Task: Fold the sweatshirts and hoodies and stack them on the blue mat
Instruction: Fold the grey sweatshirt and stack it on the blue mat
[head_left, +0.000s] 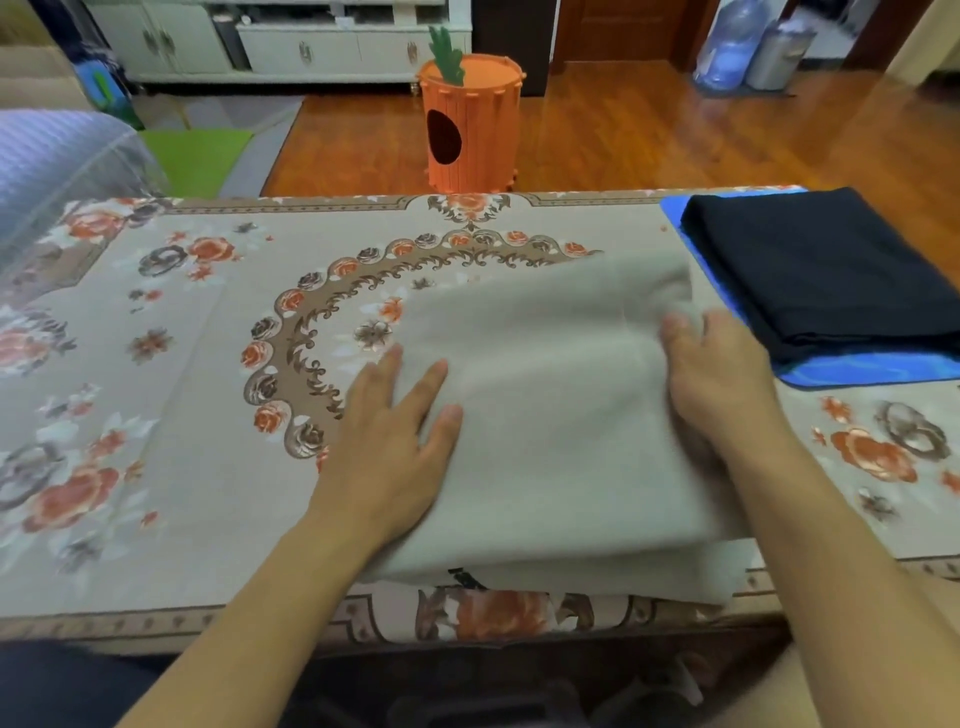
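Note:
A folded beige sweatshirt (550, 415) lies on the flowered table cover in front of me, its near edge at the table's front. My left hand (389, 447) rests flat on its left side, fingers straight. My right hand (722, 379) lies on its right edge, fingers bent over the cloth near the far corner. To the right, a folded black garment (821, 275) sits on the blue mat (857, 371).
The flowered table cover (156, 364) spreads to the left. Beyond the table stand an orange carrot-shaped bin (470, 124), a white cabinet (311, 47), a water bottle (727, 47) and a grey can (779, 57) on the wooden floor. A grey-blue cushion (57, 161) sits far left.

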